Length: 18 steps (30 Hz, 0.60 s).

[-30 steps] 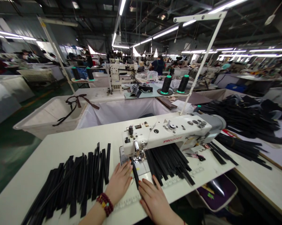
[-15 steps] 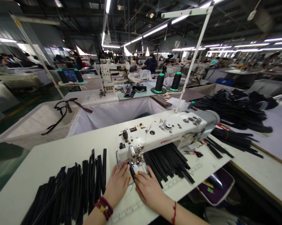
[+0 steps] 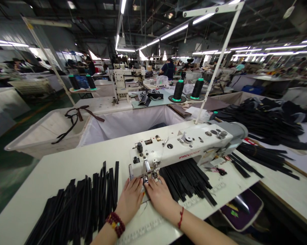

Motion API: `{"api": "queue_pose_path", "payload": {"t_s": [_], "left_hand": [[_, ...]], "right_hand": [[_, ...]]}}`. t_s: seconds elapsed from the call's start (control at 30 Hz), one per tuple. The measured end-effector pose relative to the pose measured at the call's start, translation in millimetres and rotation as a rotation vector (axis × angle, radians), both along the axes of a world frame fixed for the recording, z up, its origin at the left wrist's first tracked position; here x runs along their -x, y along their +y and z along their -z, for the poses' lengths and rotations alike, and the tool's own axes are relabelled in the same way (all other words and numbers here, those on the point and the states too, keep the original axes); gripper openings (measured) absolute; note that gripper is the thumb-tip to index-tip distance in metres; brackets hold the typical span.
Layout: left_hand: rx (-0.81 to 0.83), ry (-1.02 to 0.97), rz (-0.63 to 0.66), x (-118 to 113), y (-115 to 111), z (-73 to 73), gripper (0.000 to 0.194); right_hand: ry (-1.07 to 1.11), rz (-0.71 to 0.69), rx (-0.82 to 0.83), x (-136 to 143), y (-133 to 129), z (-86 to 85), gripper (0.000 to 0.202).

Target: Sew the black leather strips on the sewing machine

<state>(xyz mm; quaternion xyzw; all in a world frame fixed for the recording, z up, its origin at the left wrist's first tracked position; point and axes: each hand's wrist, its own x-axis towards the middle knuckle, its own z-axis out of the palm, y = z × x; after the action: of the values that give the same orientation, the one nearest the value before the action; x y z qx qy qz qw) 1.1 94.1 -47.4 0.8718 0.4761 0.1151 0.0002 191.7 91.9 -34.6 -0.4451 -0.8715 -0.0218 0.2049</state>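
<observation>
A white sewing machine (image 3: pixel 174 149) stands on the pale work table, its needle and presser foot (image 3: pixel 150 172) right at my fingertips. My left hand (image 3: pixel 130 195) lies left of the foot, fingers close together and pressed down on a black fabric strip (image 3: pixel 145 191). From the right, my right hand (image 3: pixel 160 196) bears on the same strip, its fingers bent and drawn together. Most of that strip is hidden by my hands. Left of my left hand lies a spread of loose black strips (image 3: pixel 82 200). More black strips (image 3: pixel 186 178) lie under the machine arm.
Small pink-handled scissors (image 3: pixel 218 171) lie right of the machine. A black fabric pile (image 3: pixel 260 119) covers the right-hand table. Behind the machine are a white cloth-lined bin (image 3: pixel 117 126) and black thread cones (image 3: pixel 179 91). A person (image 3: pixel 168 69) works farther back.
My right hand has moved forward, up close to the presser foot, and the strip between my hands shows less. My left hand stays beside the foot. The whole view has shifted slightly.
</observation>
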Motion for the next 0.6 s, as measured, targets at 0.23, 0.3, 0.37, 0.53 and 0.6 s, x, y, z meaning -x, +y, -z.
{"api": "queue_pose_path", "payload": {"t_s": [0.23,0.3,0.37,0.53,0.6], "left_hand": [[0.044,0.007,-0.025,-2,0,-5.2,0.042],[0.053,0.02,-0.033,-2,0,-6.5,0.043],[0.06,0.029,-0.04,-3,0,-8.0,0.044],[0.064,0.02,-0.06,-7,-2,-13.6,0.044],[0.075,0.014,-0.066,-9,-3,-16.2,0.044]], "right_hand": [[0.014,0.06,0.002,6,-8,-0.3,0.023],[0.025,0.054,0.006,0,-24,-3.4,0.024],[0.068,0.029,0.012,-8,-44,-4.8,0.027],[0.225,-0.04,0.061,-24,-80,-2.8,0.031],[0.234,-0.041,0.078,-25,-84,-2.7,0.032]]}}
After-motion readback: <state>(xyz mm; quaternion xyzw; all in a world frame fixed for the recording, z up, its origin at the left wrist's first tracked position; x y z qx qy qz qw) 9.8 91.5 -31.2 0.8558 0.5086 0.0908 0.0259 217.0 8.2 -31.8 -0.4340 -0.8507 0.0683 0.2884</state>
